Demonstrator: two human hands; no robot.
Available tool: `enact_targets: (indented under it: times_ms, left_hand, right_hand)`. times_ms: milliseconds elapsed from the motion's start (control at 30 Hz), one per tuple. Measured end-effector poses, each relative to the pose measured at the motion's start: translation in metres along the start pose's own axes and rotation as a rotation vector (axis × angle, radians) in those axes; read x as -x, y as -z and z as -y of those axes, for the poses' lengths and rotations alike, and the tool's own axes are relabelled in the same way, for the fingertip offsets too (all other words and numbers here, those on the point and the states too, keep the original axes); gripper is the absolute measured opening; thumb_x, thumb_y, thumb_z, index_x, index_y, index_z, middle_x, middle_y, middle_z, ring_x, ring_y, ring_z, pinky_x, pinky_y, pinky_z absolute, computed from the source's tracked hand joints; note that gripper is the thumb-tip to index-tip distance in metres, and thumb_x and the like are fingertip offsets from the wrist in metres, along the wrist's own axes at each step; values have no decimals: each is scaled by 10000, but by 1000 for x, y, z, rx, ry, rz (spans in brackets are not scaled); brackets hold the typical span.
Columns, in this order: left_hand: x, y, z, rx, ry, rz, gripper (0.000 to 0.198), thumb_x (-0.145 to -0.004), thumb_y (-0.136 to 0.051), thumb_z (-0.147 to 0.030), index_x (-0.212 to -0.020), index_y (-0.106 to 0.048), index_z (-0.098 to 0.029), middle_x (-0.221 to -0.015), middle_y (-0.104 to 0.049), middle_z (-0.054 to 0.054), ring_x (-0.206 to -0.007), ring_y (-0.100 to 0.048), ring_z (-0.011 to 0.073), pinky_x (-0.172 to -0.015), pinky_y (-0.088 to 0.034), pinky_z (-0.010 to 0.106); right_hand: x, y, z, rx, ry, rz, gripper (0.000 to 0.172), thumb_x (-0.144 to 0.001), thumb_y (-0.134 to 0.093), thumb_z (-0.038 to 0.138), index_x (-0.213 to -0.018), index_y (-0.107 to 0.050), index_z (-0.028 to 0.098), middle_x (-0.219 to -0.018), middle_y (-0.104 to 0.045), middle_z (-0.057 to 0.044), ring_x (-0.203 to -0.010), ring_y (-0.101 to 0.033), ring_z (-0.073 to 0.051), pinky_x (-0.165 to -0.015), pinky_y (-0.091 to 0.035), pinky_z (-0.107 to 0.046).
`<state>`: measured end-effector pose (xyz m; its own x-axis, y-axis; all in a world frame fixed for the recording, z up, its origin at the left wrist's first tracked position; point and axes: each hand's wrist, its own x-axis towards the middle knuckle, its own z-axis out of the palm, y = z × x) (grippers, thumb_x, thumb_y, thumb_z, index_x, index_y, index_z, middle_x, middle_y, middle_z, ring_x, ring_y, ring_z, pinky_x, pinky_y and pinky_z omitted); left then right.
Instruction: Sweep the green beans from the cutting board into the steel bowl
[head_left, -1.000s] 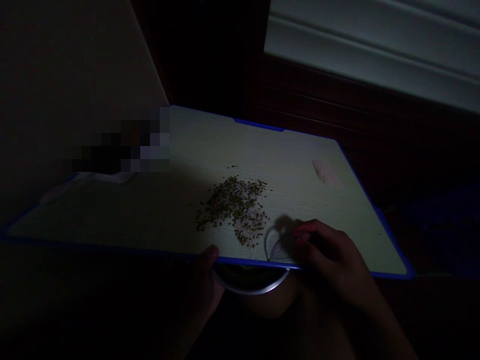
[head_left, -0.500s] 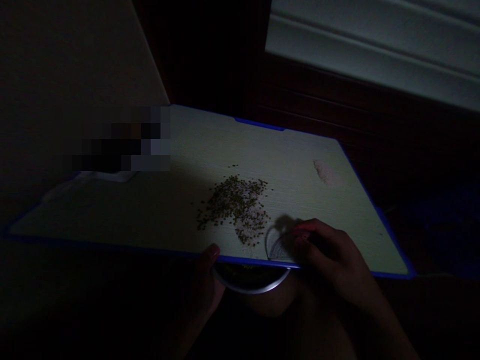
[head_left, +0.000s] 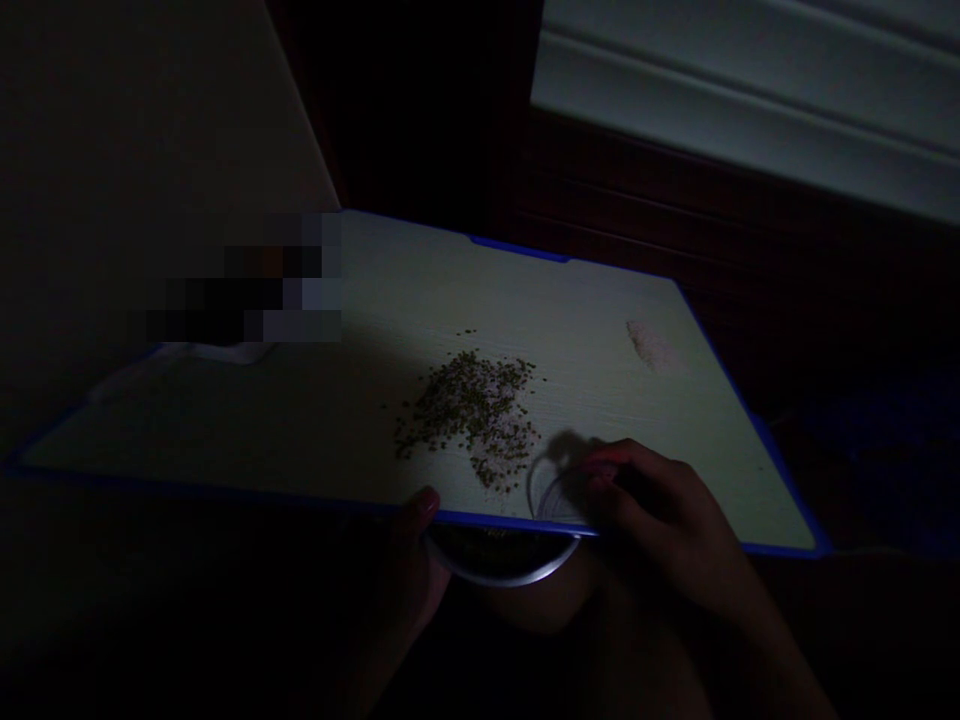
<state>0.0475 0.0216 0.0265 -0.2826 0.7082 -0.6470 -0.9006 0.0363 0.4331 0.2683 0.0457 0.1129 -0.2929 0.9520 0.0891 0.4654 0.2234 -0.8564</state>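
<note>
In the dim head view, my right hand (head_left: 664,510) pinches a clear plastic protractor (head_left: 553,497) against the tabletop near its front edge. Left of it lies a loose pile of small green beans (head_left: 472,400) mixed with pale grains like rice. My left hand (head_left: 420,560) is at the front edge, thumb up over the blue rim, its palm against a metal bowl (head_left: 517,577). This bowl sits just under the edge, with some green beans showing dimly inside. The left fingers are mostly hidden beneath the bowl.
The pale folding table (head_left: 585,300) has a blue rim. A small heap of pale grains (head_left: 651,345) lies at its right. At the left, a white item (head_left: 236,352) is partly covered by a pixelated patch. A wall and dark wooden furniture (head_left: 637,190) stand behind.
The protractor has tilted or shifted slightly in my right hand. Both hands, the bean pile and the bowl stay nearly in place.
</note>
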Motion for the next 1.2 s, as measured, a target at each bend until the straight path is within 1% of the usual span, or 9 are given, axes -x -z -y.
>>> enact_targets:
  times_ms: [100, 233, 433, 600, 667, 767, 900, 1100, 1200]
  left_hand:
    - [-1, 1, 2, 11, -80, 62, 405, -619, -812, -123, -963, -738, -323, -849, -817, -37, -1345, -644, 302, -1216, -444, 444]
    - [0, 1, 1, -17, -44, 79, 387, -535, -892, -168, -868, -734, -287, -725, -784, -14, -1286, -681, 364, -1219, -447, 477]
    - [-3, 5, 3, -22, -59, 134, 533, -579, -930, -230, -1082, -755, -269, -809, -817, 13, -1371, -620, 358, -1227, -438, 482]
    - [-3, 7, 4, -34, -64, 82, 538, -604, -893, -207, -1118, -764, -304, -883, -832, -8, -1381, -615, 332, -1223, -448, 453]
    - [-2, 7, 3, -48, -63, 78, 550, -596, -888, -189, -1118, -767, -316, -915, -835, -4, -1393, -605, 332, -1215, -457, 459]
    - [-3, 7, 3, -54, -98, 112, 557, -617, -871, -202, -1143, -766, -352, -988, -837, 0, -1392, -605, 330, -1199, -472, 479]
    - [-2, 6, 3, -71, -100, 196, 529, -663, -874, -270, -1170, -761, -371, -1097, -831, 1, -1350, -640, 341, -1184, -486, 494]
    - [-1, 3, 3, -57, -103, 118, 642, -522, -940, -267, -1141, -773, -299, -1059, -840, 47, -1317, -653, 401, -1187, -478, 510]
    - [-2, 3, 3, -53, -122, 106, 621, -514, -950, -247, -1104, -772, -318, -1005, -841, 15, -1340, -639, 376, -1197, -469, 487]
  right_hand:
    - [1, 0, 1, -5, 11, -15, 130, -995, -670, 337, -1051, -755, 258, -977, -786, -10, -879, -727, -166, -763, -544, -277]
    - [2, -2, 2, 11, 11, -19, 141, -994, -687, 362, -1075, -770, 282, -997, -806, -7, -903, -756, -177, -811, -581, -300]
    - [4, -14, 8, 49, -64, -186, 183, -1013, -651, 405, -1122, -750, 298, -1018, -824, -16, -901, -774, -192, -775, -614, -307]
    - [6, -21, 11, 81, -46, -148, 168, -1017, -645, 392, -1126, -734, 301, -1024, -824, -6, -881, -769, -179, -774, -618, -301]
    - [5, -21, 11, 103, -35, -168, 167, -1013, -643, 376, -1126, -733, 292, -1009, -826, -11, -878, -772, -185, -779, -624, -316]
    - [5, -21, 10, 124, -29, -196, 181, -1021, -632, 371, -1149, -731, 290, -1030, -827, -22, -910, -778, -198, -794, -633, -339]
    - [4, -21, 10, 115, 3, -165, 193, -1017, -640, 348, -1181, -733, 304, -1064, -827, -19, -942, -782, -203, -825, -640, -356]
    - [6, -20, 9, 90, 11, -127, 170, -1018, -645, 338, -1155, -742, 313, -1045, -823, -7, -926, -773, -192, -821, -630, -330]
    - [7, -19, 10, 89, 5, -116, 176, -1024, -644, 349, -1169, -740, 319, -1074, -822, -2, -957, -772, -182, -836, -616, -295]
